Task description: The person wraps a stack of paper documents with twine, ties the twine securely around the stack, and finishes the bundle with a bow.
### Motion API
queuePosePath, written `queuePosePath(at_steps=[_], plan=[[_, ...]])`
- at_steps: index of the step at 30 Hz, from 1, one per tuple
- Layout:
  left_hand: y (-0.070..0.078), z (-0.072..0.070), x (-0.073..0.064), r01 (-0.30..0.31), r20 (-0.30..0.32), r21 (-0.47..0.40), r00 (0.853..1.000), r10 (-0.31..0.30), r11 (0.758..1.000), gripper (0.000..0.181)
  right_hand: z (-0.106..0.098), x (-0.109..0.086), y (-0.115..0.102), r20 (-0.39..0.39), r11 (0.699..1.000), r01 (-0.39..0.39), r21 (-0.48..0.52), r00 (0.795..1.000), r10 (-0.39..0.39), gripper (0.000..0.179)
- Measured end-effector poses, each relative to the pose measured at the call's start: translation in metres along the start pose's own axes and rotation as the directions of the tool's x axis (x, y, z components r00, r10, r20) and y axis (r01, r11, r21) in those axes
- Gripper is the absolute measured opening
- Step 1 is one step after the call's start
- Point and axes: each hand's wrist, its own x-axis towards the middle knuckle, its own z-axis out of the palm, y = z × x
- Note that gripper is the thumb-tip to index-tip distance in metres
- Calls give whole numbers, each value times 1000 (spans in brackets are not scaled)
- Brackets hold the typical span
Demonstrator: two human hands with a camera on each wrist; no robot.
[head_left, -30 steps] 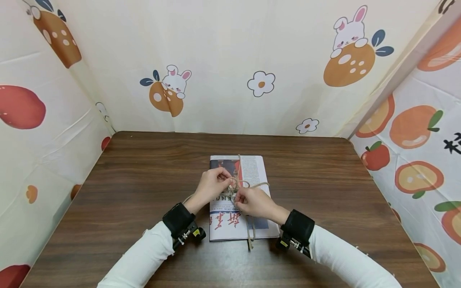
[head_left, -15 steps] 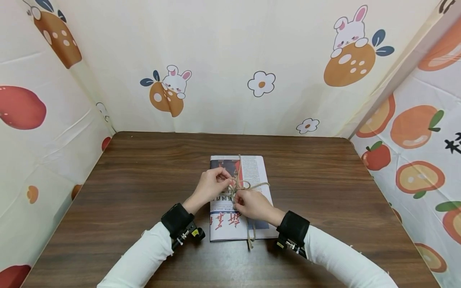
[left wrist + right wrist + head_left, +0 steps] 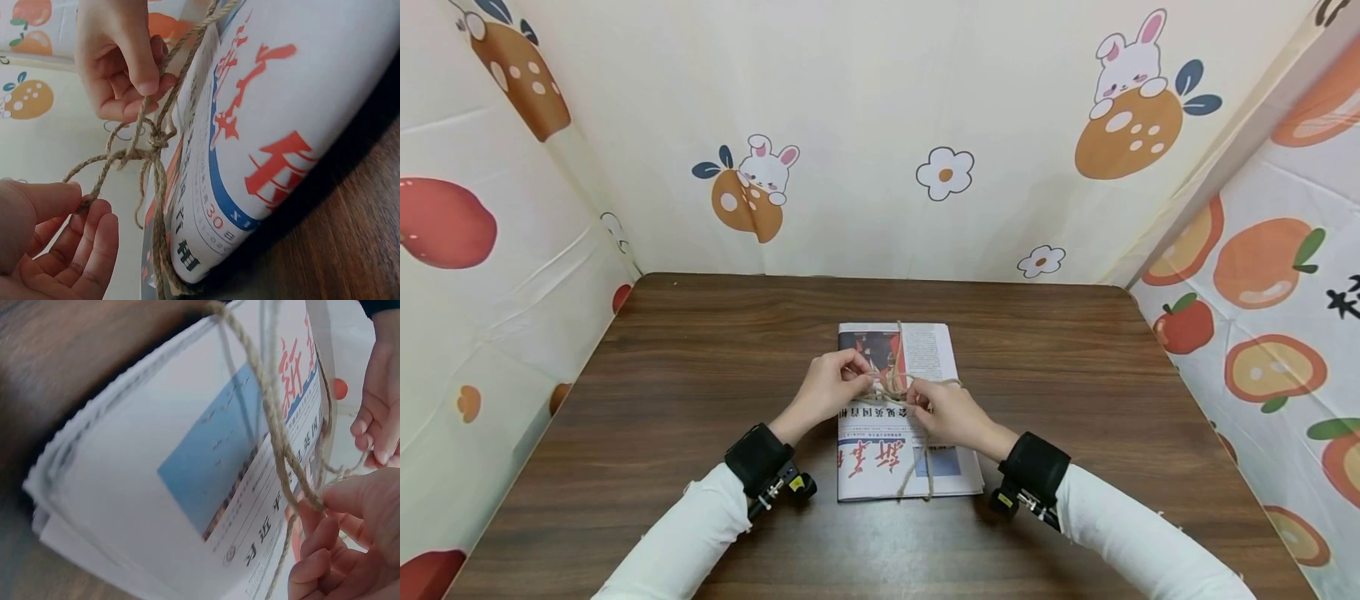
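Observation:
A stack of folded newspapers lies on the table, with jute twine crossing it lengthwise and crosswise. Over its middle, the strands meet in a knot, with loops around it. My left hand pinches one strand between thumb and fingertips, left of the knot. On the right side, my right hand pinches another strand, plainly seen between thumb and forefinger in the right wrist view. Two lengths of twine run from near the right hand down to the stack's front edge.
The brown wooden table extends around the stack. Printed curtains stand behind it and on both sides. A black strap with a small camera sits on each wrist.
My hands have drawn apart, the left one a little left, the right one right and slightly up. The twine end that hung over the front edge has pulled back onto the stack.

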Motion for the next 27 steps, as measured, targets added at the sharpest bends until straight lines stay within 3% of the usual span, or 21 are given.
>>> queuePosePath(at_steps=[9,16,27], plan=[[-2,-2,-6,-39,41,36,998,38,999,5,-4,-1,8,-48,1000,-1,-20,999,0,9],[-4,-4,-9,-63,63,56,996,60,996,3,-6,0,17,-16,1000,-9,12,1000,9,10],[-9,-7,-17,-125,78,96,990,118,988,6,-6,-1,24,-74,992,36,-120,996,-45,10]])
